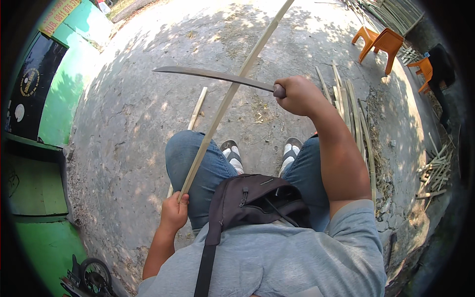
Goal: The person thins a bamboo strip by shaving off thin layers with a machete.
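Observation:
My left hand (174, 212) is closed around the near end of a long, pale bamboo strip (213, 123), beside my left knee. The strip slants over that knee, away and to the right, past the top edge of the picture. My right hand (301, 95) grips the dark handle of a machete (205, 73). Its long, slightly curved blade points left and crosses the strip beyond my knees. Whether the blade touches the strip, I cannot tell. A second bamboo strip (198, 106) lies lower, partly hidden behind my left leg.
Several bamboo strips (354, 111) lie on the concrete ground (123, 128) to my right. Farther right is a pile of short offcuts (435, 173). An orange plastic chair (388, 43) stands at the far right. Along the left runs a green wall (64, 106), with a motorcycle wheel (96, 276) near it.

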`<move>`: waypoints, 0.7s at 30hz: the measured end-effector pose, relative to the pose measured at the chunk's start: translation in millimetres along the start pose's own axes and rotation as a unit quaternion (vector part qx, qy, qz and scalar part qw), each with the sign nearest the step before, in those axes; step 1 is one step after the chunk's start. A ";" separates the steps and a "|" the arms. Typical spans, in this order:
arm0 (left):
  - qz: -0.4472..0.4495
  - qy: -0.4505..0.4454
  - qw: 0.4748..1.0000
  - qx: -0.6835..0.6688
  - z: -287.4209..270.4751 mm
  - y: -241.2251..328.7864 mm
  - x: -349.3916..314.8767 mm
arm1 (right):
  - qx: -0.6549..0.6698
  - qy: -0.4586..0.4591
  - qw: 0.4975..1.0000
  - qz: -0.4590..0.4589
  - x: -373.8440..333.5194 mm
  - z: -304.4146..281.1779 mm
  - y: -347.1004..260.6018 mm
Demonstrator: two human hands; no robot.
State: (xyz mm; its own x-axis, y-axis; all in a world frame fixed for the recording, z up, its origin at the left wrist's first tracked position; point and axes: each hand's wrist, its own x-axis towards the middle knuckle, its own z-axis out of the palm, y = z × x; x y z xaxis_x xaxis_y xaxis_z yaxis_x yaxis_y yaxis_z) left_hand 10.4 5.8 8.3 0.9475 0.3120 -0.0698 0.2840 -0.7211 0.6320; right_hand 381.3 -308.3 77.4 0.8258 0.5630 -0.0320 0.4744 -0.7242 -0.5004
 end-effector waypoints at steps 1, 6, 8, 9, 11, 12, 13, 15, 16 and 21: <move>-0.012 -0.007 1.000 0.000 -1.5 3.6 0.3 | 0.043 0.024 0.999 -0.007 0.3 2.1 0.3; -0.007 0.010 0.999 0.034 1.4 7.7 -4.1 | 0.009 -0.057 0.997 -0.046 -10.1 -3.3 -18.7; -0.008 0.020 0.998 0.063 3.4 9.4 -4.7 | 0.002 -0.056 0.997 -0.044 -9.4 -4.0 -12.2; -0.008 0.019 0.998 0.063 4.5 9.6 -4.2 | 0.002 -0.056 0.997 -0.044 -6.3 -1.9 -6.4; -0.003 0.025 0.996 0.080 6.4 9.5 -3.4 | 0.003 -0.022 1.000 -0.007 -2.9 1.8 1.9; -0.003 0.025 0.996 0.081 6.2 8.2 -3.9 | 0.003 -0.022 1.000 -0.007 -3.8 1.2 -3.9; -0.005 0.023 0.997 0.079 5.9 7.0 -4.5 | -0.020 -0.044 0.999 0.002 -5.4 0.8 -11.4; -0.008 0.021 0.997 0.079 5.4 5.9 -6.2 | -0.042 -0.066 0.997 0.012 -8.0 -2.6 -25.0; -0.004 0.026 0.996 0.084 5.2 6.0 -7.1 | -0.051 -0.079 0.996 0.005 -9.0 -4.2 -30.6; 0.008 0.037 0.993 0.108 6.5 14.4 -3.4 | -0.013 -0.031 0.999 0.013 -5.4 -5.9 -7.9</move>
State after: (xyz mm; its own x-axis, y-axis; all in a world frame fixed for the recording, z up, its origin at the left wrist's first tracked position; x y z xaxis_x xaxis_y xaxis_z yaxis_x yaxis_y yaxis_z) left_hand 12.2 -9.7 12.6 0.9409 0.3387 0.0015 0.3017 -0.8400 0.4510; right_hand 374.9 -308.0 86.6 0.8182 0.5662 -0.0993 0.4605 -0.7490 -0.4765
